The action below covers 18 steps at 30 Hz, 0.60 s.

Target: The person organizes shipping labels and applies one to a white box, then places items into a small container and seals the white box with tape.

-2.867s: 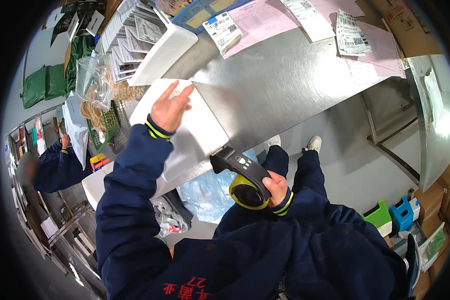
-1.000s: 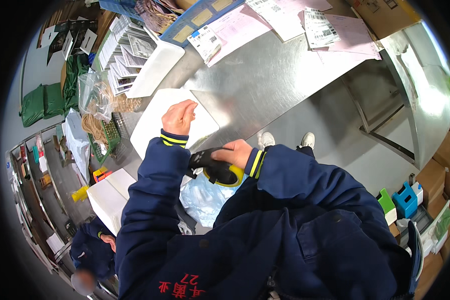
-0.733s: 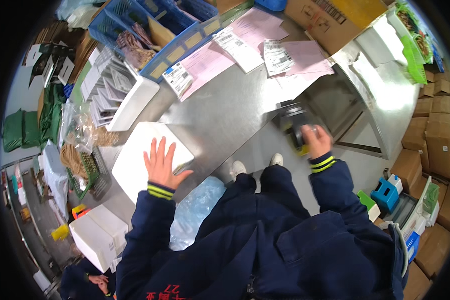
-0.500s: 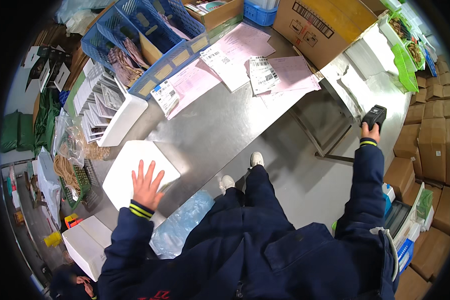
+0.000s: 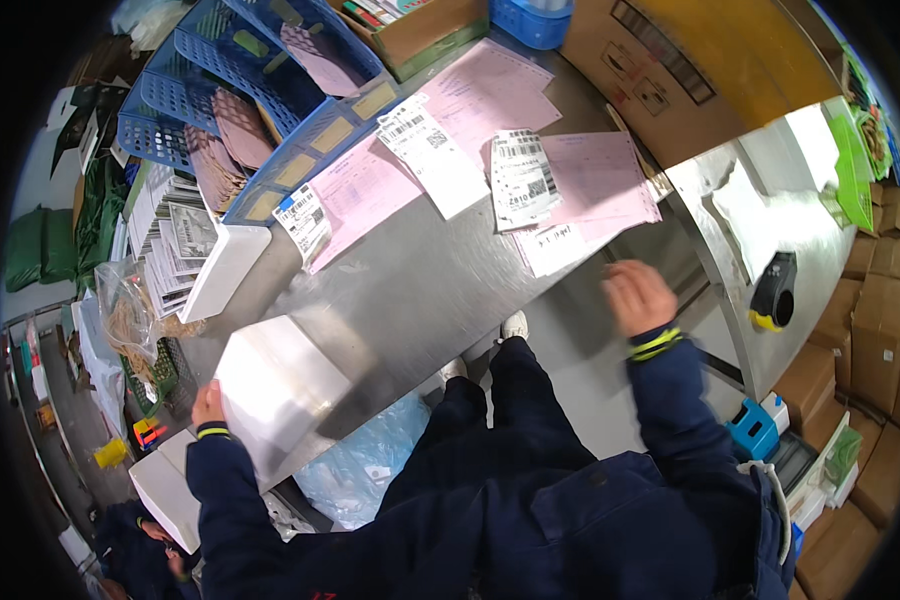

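Note:
A white box [image 5: 275, 385] stands on the metal table at the left front, its top and one side showing. At its left edge my left hand [image 5: 208, 403] is closed on it; the fingers are partly hidden. My right hand [image 5: 642, 300], blurred by motion, hangs over the gap between the two tables, loosely open and with nothing in it. Close beyond it are pink sheets [image 5: 595, 175] and white labels [image 5: 523, 185] with printed codes. A black handheld device [image 5: 773, 285] with a yellow end lies on the right-hand table, away from both hands.
Blue baskets [image 5: 305, 140] holding pink slips stand at the back left, beside a white tray [image 5: 232, 265] of cards. A large brown carton [image 5: 660, 90] is at the back right. Blue plastic film [image 5: 365, 465] bulges at the table's front edge. Another person [image 5: 140, 545] is at lower left.
My right hand has let go of the black device and swung left, toward the papers. My left hand has slid from the white box's top to its left edge, and the box appears turned.

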Motion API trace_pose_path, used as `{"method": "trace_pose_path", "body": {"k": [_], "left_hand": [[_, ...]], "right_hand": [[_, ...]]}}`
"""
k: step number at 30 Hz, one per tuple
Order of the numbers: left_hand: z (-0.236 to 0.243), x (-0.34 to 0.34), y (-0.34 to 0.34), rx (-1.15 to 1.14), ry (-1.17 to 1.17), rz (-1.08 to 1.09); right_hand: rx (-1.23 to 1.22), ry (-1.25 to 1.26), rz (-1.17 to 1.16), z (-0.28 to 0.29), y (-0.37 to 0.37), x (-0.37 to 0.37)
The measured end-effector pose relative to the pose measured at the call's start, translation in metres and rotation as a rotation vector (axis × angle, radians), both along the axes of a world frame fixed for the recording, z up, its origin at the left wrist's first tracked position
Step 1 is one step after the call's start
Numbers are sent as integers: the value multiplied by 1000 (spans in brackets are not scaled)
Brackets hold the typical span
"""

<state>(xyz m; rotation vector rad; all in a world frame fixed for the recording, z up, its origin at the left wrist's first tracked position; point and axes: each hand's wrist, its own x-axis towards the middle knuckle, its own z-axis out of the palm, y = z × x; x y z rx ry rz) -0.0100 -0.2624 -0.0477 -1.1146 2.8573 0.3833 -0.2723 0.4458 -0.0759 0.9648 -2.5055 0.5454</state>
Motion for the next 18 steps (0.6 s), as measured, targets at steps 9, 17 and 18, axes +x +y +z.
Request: {"method": "trace_pose_path", "body": {"k": [9,17,18], "left_hand": [[41,-163,166,4,228,-719],[12,-157,152,42,326,-385],[1,-138,129,199,333,-220]], "right_hand": [[-924,-646,415,6,-293,53],[-954,-693,435,-4,-289,31],[-961,-695,440,-4,-292,30]]}}
